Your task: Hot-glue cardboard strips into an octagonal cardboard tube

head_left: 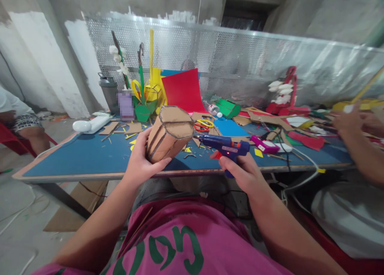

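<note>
My left hand (141, 157) is closed round a brown cardboard pot (169, 133), a many-sided box held tilted above the near edge of the blue table (90, 157). My right hand (241, 169) grips a blue hot glue gun (225, 145). Its nozzle points left toward the side of the cardboard pot, a short gap away. A small red light shows on the gun's body. Both hands hover over the table's front edge, above my lap.
Paper flowers in coloured pots (144, 95), a red sheet (183, 91), yellow-handled scissors (204, 125), a second glue gun in pink (264, 145), cables and cardboard scraps crowd the table. A co-worker's hand (351, 121) reaches in at the right. Another person sits at far left (18, 119).
</note>
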Demonstrator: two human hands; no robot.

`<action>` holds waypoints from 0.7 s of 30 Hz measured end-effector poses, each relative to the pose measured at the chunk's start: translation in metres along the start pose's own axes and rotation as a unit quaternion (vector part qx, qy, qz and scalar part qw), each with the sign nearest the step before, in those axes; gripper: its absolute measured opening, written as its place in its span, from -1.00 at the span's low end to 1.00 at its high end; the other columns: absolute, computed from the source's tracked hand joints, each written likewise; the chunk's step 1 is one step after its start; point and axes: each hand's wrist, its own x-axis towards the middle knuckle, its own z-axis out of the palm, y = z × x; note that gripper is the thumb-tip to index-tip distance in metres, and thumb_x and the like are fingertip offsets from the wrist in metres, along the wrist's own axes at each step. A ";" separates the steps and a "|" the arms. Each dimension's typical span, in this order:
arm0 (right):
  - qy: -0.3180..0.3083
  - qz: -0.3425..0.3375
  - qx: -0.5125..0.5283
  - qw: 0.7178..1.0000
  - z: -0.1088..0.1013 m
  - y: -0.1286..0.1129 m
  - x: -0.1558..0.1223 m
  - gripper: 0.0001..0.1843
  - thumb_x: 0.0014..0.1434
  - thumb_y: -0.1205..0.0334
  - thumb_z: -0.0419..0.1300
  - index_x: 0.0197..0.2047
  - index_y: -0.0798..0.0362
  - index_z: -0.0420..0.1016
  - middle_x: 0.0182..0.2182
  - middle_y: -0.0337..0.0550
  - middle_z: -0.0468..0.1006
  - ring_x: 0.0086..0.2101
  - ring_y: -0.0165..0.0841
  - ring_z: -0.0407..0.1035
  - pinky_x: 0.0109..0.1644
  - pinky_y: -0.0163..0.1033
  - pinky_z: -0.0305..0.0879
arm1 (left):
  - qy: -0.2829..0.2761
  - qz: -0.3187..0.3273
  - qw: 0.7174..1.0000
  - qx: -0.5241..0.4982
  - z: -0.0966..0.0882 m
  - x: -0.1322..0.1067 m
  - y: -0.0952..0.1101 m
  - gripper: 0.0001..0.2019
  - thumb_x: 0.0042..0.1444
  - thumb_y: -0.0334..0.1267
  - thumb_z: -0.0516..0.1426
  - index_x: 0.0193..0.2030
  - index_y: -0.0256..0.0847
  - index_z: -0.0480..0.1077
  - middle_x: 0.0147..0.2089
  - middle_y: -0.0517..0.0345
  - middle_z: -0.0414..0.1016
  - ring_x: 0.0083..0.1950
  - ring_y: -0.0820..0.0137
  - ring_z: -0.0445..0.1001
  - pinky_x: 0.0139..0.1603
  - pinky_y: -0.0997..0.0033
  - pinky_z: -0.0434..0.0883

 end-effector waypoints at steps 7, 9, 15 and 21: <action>-0.021 0.023 0.068 0.997 -0.001 0.009 -0.004 -0.66 0.55 -0.17 0.45 -0.06 -0.11 0.92 -0.41 -0.20 0.60 -0.39 -0.25 0.42 -0.28 -0.10 0.30 | 0.000 -0.001 1.000 0.020 -0.001 -0.001 0.001 0.01 0.17 0.17 0.58 0.64 -0.04 0.32 0.57 -0.18 0.55 0.56 -0.23 0.60 0.60 -0.26 0.58; -0.010 0.036 0.123 0.992 0.001 0.010 -0.005 -0.60 0.52 -0.25 0.47 -0.06 -0.11 0.93 -0.43 -0.20 0.59 -0.42 -0.27 0.40 -0.30 -0.10 0.27 | 0.000 -0.009 1.000 0.014 -0.001 -0.001 0.002 0.01 0.16 0.20 0.58 0.64 -0.04 0.32 0.57 -0.18 0.56 0.56 -0.23 0.59 0.60 -0.26 0.59; 0.022 0.020 0.219 0.975 0.009 0.004 -0.004 -0.46 0.42 -0.40 0.49 -0.07 -0.06 0.89 -0.49 -0.20 0.54 -0.44 -0.24 0.39 -0.33 -0.09 0.25 | -0.006 -0.102 0.990 -0.098 -0.002 0.001 -0.008 0.03 0.06 0.36 0.61 0.55 -0.06 0.45 0.51 -0.20 0.65 0.52 -0.27 0.65 0.53 -0.27 0.66; 0.055 0.106 0.139 0.983 0.016 0.043 0.030 -0.25 0.19 -0.63 0.53 -0.33 -0.03 0.71 -0.51 -0.21 0.54 -0.41 -0.26 0.42 -0.26 -0.12 0.36 | 0.014 -0.234 0.934 -0.269 -0.001 0.005 -0.021 -0.02 0.04 0.56 0.48 0.38 -0.10 0.53 0.34 -0.21 0.78 0.33 -0.33 0.79 0.22 -0.31 0.83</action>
